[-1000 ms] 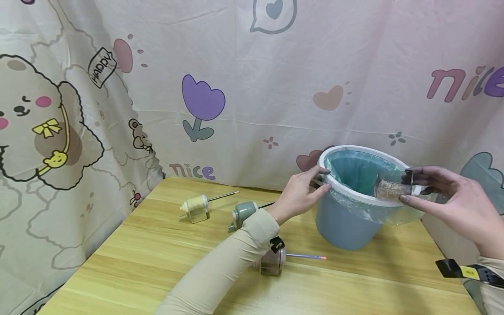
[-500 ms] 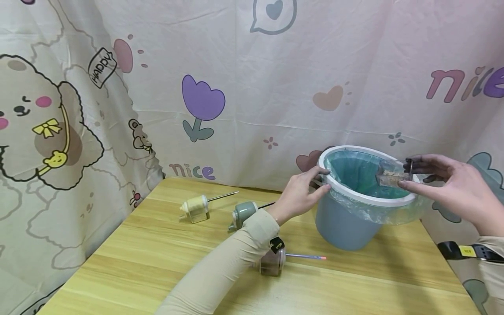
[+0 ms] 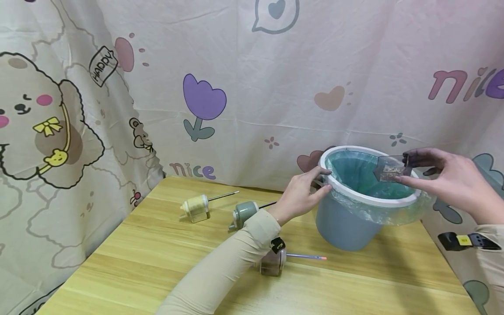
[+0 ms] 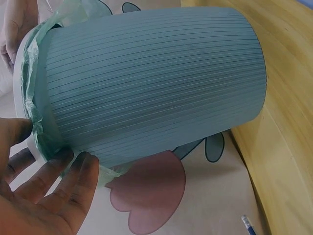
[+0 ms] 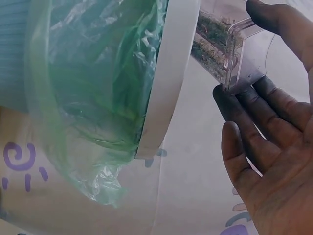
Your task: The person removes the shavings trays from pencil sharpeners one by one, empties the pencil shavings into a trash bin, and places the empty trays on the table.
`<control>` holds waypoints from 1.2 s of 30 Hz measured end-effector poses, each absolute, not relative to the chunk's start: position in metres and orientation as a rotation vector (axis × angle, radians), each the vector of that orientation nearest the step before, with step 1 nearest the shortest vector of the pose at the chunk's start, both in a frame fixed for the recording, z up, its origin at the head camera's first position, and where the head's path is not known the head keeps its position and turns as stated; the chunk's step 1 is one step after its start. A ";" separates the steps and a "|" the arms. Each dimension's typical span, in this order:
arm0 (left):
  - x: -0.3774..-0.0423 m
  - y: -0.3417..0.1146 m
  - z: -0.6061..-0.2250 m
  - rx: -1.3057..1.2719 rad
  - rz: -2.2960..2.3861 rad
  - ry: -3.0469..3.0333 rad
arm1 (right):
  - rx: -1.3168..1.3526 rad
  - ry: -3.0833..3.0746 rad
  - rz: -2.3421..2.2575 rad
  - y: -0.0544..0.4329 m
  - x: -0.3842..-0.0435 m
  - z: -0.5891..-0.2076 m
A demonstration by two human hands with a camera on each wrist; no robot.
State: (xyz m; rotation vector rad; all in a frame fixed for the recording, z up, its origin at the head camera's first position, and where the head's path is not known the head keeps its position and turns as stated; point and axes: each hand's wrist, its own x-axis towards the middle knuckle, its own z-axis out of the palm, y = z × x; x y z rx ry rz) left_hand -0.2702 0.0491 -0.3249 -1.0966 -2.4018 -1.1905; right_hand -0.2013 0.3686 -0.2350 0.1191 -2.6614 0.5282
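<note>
A grey-blue trash bin [image 3: 348,232] with a white rim and a green plastic liner [image 5: 93,83] stands at the table's right. My left hand [image 3: 299,194] grips the bin's rim, thumb and fingers about it. In my right hand [image 3: 454,181], a small clear plastic shavings box [image 3: 390,169] is pinched between thumb and fingertips over the bin's opening. Pencil shavings [image 5: 212,46] lie inside the box. Dark smudges cover the fingertips of the right hand.
Three pencil sharpeners with pencils in them sit on the wooden table [image 3: 157,262]: a yellow one [image 3: 197,208], a green one [image 3: 245,213], and a brown one [image 3: 271,264] partly behind the left forearm. A printed curtain [image 3: 252,87] hangs behind.
My right hand has risen with the shavings box, from the bin's near right rim to over the opening. The left hand keeps its place on the rim.
</note>
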 end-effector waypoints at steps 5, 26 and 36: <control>-0.270 0.050 -0.326 -1.102 -1.189 -2.399 | 0.154 -2.659 0.516 0.369 -0.204 -0.232; -0.270 0.049 -0.325 -1.093 -1.182 -2.396 | 0.344 -2.616 0.262 0.360 -0.221 -0.222; -0.271 0.050 -0.326 -1.099 -1.169 -2.377 | 0.414 -2.612 0.246 0.354 -0.223 -0.220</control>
